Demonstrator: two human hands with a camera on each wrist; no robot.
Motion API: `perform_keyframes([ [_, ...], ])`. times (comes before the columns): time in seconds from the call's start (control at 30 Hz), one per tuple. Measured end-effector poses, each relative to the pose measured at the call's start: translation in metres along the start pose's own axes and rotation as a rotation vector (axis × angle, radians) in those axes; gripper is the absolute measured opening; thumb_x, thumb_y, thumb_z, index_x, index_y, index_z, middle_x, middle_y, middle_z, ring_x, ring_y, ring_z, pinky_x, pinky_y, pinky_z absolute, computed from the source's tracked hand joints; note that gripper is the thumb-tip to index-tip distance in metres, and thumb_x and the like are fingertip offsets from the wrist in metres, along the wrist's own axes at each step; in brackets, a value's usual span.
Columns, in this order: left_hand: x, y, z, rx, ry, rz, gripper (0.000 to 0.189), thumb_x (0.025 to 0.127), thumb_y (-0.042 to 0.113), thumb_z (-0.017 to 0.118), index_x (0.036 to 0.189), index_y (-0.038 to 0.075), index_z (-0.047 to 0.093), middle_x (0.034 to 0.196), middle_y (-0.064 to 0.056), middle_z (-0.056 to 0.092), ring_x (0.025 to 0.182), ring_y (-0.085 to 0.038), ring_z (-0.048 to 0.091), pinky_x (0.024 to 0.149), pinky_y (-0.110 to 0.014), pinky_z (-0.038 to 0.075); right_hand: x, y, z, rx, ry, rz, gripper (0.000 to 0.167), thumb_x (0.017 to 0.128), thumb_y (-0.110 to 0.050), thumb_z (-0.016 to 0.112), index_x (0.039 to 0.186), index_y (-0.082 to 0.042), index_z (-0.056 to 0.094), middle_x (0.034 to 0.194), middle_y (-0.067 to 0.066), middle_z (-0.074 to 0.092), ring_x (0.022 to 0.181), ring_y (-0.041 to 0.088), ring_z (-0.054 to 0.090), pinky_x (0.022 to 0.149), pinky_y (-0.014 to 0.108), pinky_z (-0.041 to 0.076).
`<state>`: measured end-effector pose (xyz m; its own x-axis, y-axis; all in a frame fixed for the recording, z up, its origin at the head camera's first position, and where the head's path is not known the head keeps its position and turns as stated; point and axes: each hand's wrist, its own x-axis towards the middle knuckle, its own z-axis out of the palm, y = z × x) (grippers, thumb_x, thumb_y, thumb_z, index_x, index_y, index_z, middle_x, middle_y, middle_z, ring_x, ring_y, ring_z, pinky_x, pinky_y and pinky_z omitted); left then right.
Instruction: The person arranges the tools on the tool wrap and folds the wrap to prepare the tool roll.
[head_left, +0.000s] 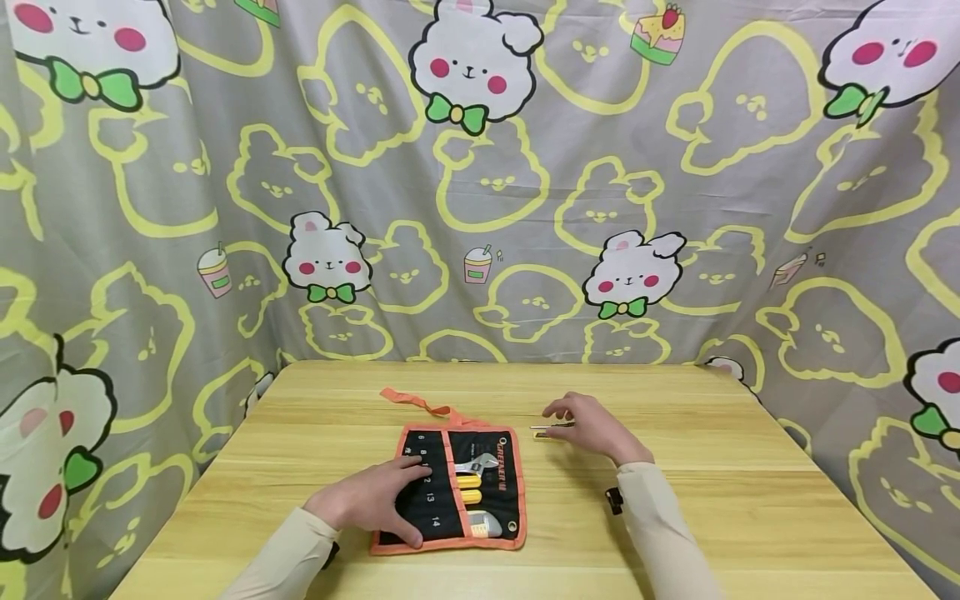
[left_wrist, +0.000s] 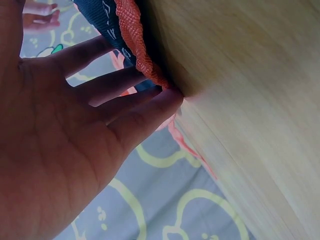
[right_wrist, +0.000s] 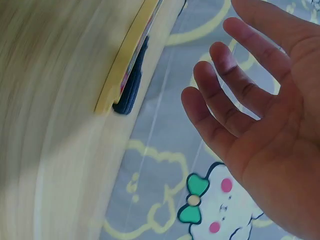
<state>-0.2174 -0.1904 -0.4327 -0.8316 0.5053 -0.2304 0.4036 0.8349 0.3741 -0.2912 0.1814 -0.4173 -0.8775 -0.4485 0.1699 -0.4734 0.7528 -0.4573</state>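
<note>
A black tool pouch [head_left: 442, 533] with orange edging lies unfolded on the table. Its pockets carry printed sizes, and an adjustable wrench [head_left: 486, 463], two yellow handles [head_left: 469, 497] and a grey-and-yellow utility knife [head_left: 485, 524] show in it. My left hand [head_left: 375, 496] rests on the pouch's left part, fingers spread; the left wrist view has its fingertips at the orange edge [left_wrist: 137, 37]. To the right of the pouch, my right hand [head_left: 588, 427] hovers over a yellow flat piece [right_wrist: 122, 65] and a dark-handled tool [right_wrist: 132, 85]. Its fingers are loosely bent and apart from both.
An orange tie strap [head_left: 420, 403] trails from the pouch toward the back left. The wooden table [head_left: 750, 500] reaches a patterned grey curtain [head_left: 525, 208] at the back and sides.
</note>
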Motion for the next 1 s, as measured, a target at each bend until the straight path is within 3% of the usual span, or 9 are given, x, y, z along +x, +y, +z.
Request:
perform_keyframes([
  [0.2, 0.002, 0.0, 0.0, -0.003, -0.003, -0.004, 0.096, 0.071, 0.058, 0.088, 0.149, 0.014, 0.053, 0.158, -0.016, 0.042, 0.142, -0.04, 0.044, 0.112, -0.059, 0.039, -0.005, 0.018, -0.003, -0.02, 0.009, -0.023, 0.023, 0.092, -0.013, 0.077, 0.111, -0.001, 0.076, 0.089, 0.006, 0.065, 0.077, 0.015, 0.053, 0.072, 0.034, 0.048],
  [0.33, 0.001, -0.001, 0.0, -0.001, 0.0, -0.003, 0.096, 0.071, 0.058, 0.088, 0.149, 0.013, 0.053, 0.158, -0.016, 0.043, 0.142, -0.04, 0.045, 0.112, -0.059, 0.039, -0.008, 0.028, -0.001, -0.02, -0.002, -0.011, 0.019, 0.091, -0.009, 0.077, 0.108, -0.001, 0.077, 0.081, 0.002, 0.06, 0.072, 0.014, 0.044, 0.066, 0.03, 0.039],
  [0.63, -0.001, 0.001, -0.001, -0.003, -0.001, 0.005, 0.095, 0.072, 0.055, 0.089, 0.149, 0.012, 0.052, 0.158, -0.017, 0.042, 0.141, -0.04, 0.045, 0.112, -0.059, 0.04, -0.011, 0.041, 0.008, -0.018, -0.031, 0.051, 0.018, 0.088, -0.003, 0.078, 0.106, -0.004, 0.079, 0.095, 0.005, 0.071, 0.086, 0.017, 0.062, 0.078, 0.04, 0.054],
  [1.0, 0.0, 0.0, -0.001, 0.0, -0.001, 0.01, 0.095, 0.073, 0.055, 0.089, 0.149, 0.012, 0.052, 0.158, -0.018, 0.042, 0.141, -0.041, 0.045, 0.112, -0.06, 0.04, -0.012, 0.041, 0.01, 0.01, -0.053, 0.085, 0.018, 0.087, 0.001, 0.077, 0.103, -0.007, 0.079, 0.089, 0.001, 0.067, 0.077, 0.013, 0.052, 0.071, 0.033, 0.048],
])
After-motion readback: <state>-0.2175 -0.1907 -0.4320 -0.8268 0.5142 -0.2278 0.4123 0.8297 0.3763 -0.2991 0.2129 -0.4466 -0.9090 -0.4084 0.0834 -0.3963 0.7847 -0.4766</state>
